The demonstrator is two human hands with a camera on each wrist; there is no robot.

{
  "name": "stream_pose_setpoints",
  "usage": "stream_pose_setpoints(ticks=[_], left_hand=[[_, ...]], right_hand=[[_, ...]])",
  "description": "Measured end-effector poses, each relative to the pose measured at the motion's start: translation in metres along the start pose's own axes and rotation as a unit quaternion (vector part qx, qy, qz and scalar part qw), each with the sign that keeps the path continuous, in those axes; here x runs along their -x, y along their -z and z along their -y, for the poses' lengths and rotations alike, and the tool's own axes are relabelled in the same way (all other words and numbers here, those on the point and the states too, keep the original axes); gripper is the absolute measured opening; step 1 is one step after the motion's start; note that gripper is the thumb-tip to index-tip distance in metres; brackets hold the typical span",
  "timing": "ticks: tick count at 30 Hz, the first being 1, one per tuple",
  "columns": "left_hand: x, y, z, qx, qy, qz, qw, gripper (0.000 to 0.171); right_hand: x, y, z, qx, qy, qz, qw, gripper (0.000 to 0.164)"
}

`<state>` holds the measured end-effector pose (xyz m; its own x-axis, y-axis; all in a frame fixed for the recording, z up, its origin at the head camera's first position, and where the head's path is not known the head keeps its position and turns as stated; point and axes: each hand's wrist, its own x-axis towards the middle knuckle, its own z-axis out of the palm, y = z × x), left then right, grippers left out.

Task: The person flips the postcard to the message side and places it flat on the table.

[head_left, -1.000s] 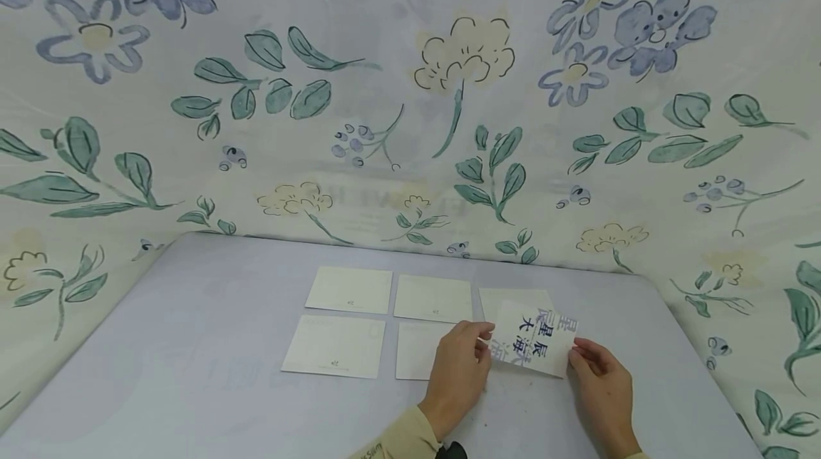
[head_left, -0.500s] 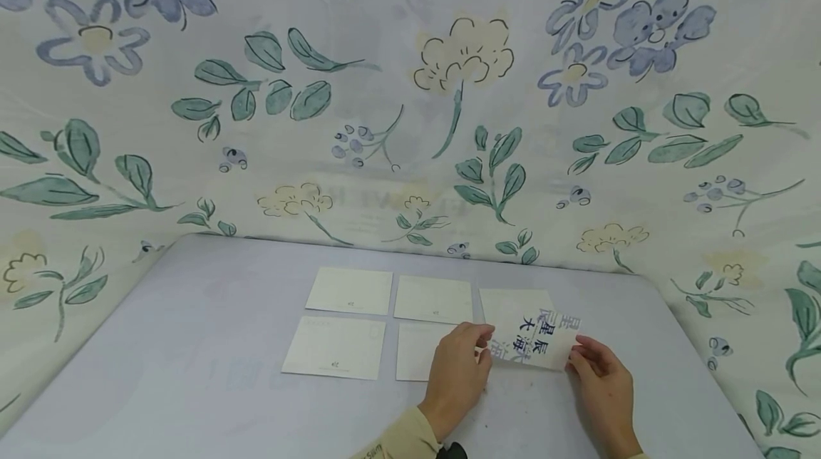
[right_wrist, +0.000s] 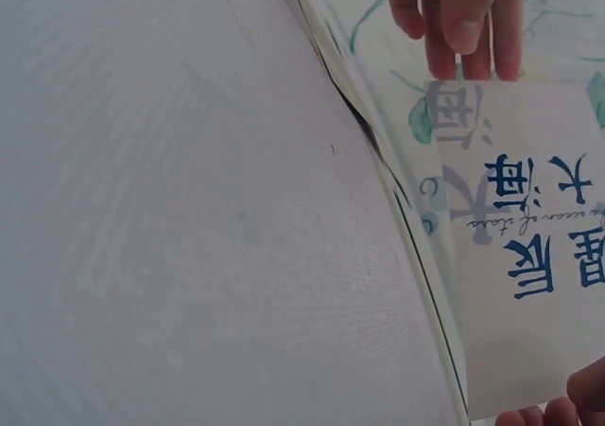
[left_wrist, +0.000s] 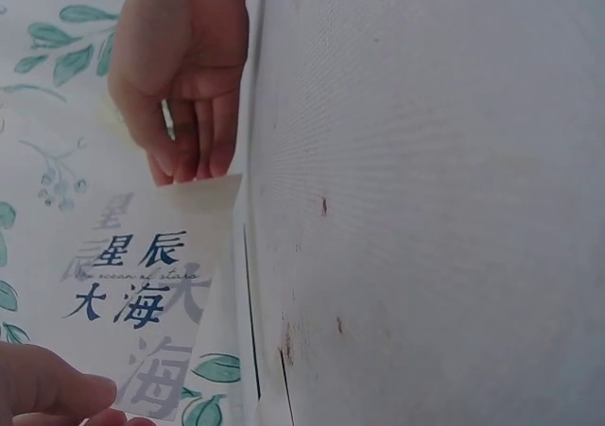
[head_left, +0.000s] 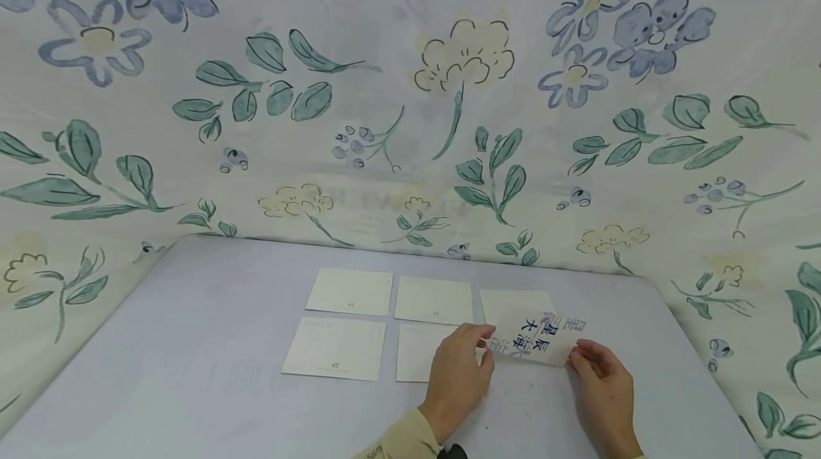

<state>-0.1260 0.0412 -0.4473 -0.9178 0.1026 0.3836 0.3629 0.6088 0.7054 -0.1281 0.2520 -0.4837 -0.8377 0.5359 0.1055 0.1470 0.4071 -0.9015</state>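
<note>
A white postcard (head_left: 535, 336) printed with dark blue and pale grey characters is held tilted between both hands, at the right of the table in the head view. My left hand (head_left: 457, 377) pinches its left end, while my right hand (head_left: 603, 391) pinches the opposite end by the corner. The left wrist view shows thumb and fingertips of the left hand (left_wrist: 47, 388) at one edge of the postcard and the right hand (left_wrist: 184, 86) at the far edge. Behind it, partly covered, lies a cream postcard (head_left: 513, 300) in the back row.
Several cream postcards lie face down in rows: back left (head_left: 349, 291), back middle (head_left: 434, 298), front left (head_left: 333, 347), and a front-middle postcard (head_left: 412, 352) partly hidden by the left hand. A flowered cloth (head_left: 398, 145) walls the white table (head_left: 192, 345) behind and at both sides.
The printed postcard has tilted, its near edge rising and its face looking narrower and dimmer. Both hands stay almost in place; the postcards on the table have not moved.
</note>
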Motion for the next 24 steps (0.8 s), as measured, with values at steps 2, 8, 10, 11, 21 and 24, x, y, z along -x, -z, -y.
stream_pose_setpoints(ticks=[2,8,10,11,21,24], left_hand=[[0.0003,-0.0003,0.0,-0.002,0.0,0.001,1.0,0.03],[0.0009,-0.0008,-0.0008,-0.007,0.001,-0.002,1.0,0.03],[0.0008,-0.001,-0.0012,-0.009,0.0,-0.004,1.0,0.03],[0.0007,-0.0011,-0.0013,-0.009,0.0,-0.005,1.0,0.03],[0.0008,-0.0011,-0.0013,0.022,-0.003,0.004,0.9998,0.031],[0.0009,-0.0011,-0.0012,0.038,0.0,0.009,0.9992,0.031]], right_hand=[[-0.0001,0.0002,-0.0004,0.0,0.0,-0.002,1.0,0.022],[0.0,0.001,0.0015,-0.002,0.002,-0.005,1.0,0.023],[0.0004,0.0017,0.0033,-0.007,0.003,-0.002,1.0,0.023],[0.0004,0.0018,0.0044,-0.008,0.002,-0.002,1.0,0.023],[0.0,0.0022,0.0061,-0.013,0.001,-0.01,1.0,0.022],[-0.0005,0.0019,0.0058,-0.012,0.001,-0.014,1.0,0.021]])
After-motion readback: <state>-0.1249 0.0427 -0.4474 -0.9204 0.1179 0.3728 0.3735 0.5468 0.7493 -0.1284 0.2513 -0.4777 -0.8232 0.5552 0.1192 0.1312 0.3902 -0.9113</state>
